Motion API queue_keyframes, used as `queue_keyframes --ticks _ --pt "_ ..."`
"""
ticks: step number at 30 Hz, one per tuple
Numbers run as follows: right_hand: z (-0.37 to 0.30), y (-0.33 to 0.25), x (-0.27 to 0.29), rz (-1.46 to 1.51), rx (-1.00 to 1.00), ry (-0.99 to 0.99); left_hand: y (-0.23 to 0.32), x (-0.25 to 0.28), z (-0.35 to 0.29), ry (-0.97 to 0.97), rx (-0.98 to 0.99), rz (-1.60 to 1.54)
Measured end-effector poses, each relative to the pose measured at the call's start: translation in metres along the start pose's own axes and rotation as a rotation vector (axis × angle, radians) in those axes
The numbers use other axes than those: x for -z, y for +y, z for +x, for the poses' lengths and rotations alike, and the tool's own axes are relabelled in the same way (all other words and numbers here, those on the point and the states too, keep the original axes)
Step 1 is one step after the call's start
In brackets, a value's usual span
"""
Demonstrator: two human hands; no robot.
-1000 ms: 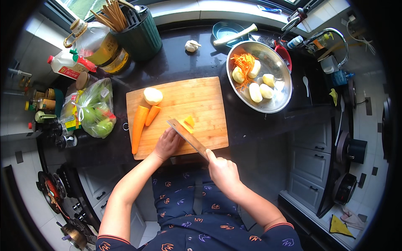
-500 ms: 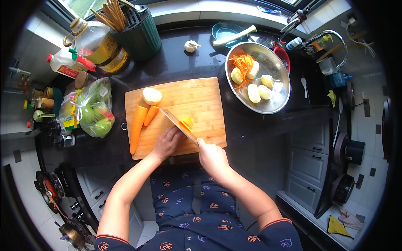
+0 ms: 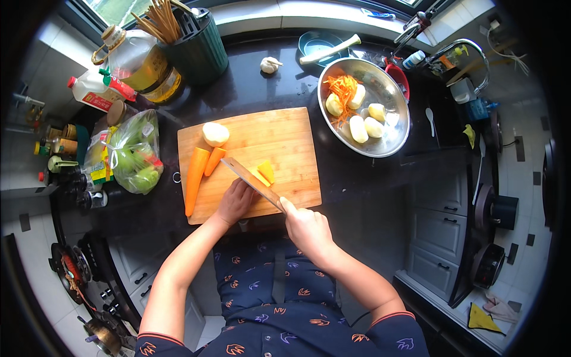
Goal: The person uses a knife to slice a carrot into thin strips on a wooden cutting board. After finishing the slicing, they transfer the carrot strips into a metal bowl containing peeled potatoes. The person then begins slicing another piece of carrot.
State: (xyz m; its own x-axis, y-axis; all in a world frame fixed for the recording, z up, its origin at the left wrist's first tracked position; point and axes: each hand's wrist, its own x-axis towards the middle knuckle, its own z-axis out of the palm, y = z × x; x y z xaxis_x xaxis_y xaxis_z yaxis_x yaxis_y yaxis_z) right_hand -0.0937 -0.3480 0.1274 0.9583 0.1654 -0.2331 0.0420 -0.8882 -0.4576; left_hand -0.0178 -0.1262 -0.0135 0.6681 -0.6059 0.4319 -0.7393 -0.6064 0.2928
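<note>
My right hand (image 3: 309,229) is closed around the handle of a kitchen knife, whose wide blade (image 3: 247,178) slants up and left over the wooden cutting board (image 3: 291,137). Against the blade's left side, my left hand (image 3: 234,203) has its fingers curled down on a carrot piece, mostly hidden by hand and blade. Just right of the blade lie flat carrot slices (image 3: 267,172). A long carrot piece (image 3: 195,181) and a shorter carrot piece (image 3: 215,161) rest on the board's left part, below a peeled potato (image 3: 215,134).
A steel bowl (image 3: 395,101) right of the board holds peeled potatoes and carrot shreds. Garlic (image 3: 270,65) and a blue-green dish (image 3: 312,44) with a pale-handled tool stand behind. At left are a bag of green vegetables (image 3: 135,157), an oil jug (image 3: 140,59) and a chopstick holder (image 3: 202,53).
The knife blade has moved slightly left and down its slant has flattened a little. The carrot slices now lie more apart beside it. My left hand keeps nearly the same place.
</note>
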Motion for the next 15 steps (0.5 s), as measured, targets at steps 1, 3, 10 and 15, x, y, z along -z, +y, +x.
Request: queue_keyframes --ticks 1,3,10,15 --pt "-0.003 0.000 0.001 -0.034 0.021 0.013 0.000 0.000 -0.001 -0.005 -0.007 0.012" --pt "-0.007 0.000 0.003 -0.102 0.066 0.040 -0.001 -0.002 -0.002 -0.008 -0.019 0.032" --pt "-0.022 0.002 0.001 -0.131 0.029 0.006 0.000 -0.001 -0.001 0.031 -0.014 0.030" --pt "-0.020 0.001 0.002 -0.127 0.011 0.007 -0.001 -0.003 -0.004 0.019 -0.011 0.054"
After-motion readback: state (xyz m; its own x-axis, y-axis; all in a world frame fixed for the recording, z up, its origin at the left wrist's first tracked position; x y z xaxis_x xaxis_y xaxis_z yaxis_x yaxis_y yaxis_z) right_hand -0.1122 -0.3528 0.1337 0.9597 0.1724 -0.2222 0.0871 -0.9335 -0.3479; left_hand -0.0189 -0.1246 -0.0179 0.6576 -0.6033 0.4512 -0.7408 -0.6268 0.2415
